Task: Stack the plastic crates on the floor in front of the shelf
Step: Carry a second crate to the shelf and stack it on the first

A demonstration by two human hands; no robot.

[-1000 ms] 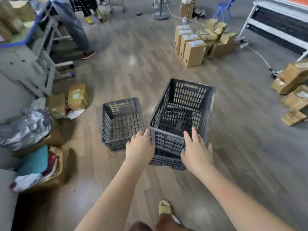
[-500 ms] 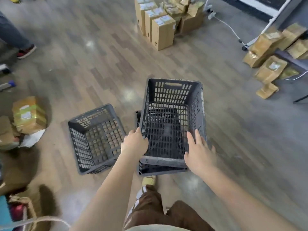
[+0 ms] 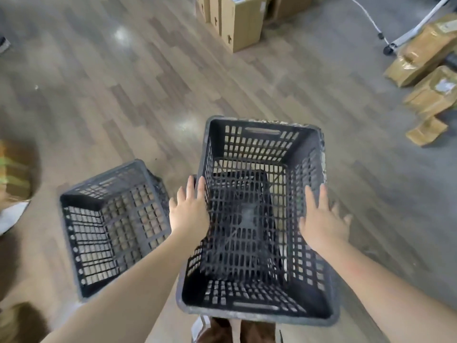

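Left hand, right hand spread flat against top crate sides; 2nd crate beside

Storage or packing room, warehouse-type. Floor of grey-brown wood-look planks, glossy, with light glare. Far centre: upright cardboard cartons standing close together on the floor. Far right: brown paper-wrapped parcels lying loose in a heap (some carry white labels, text unreadable). White metal rack leg on a castor beside them. Two dark grey perforated plastic crates near centre and left. More taped packages at the left edge, blurred.
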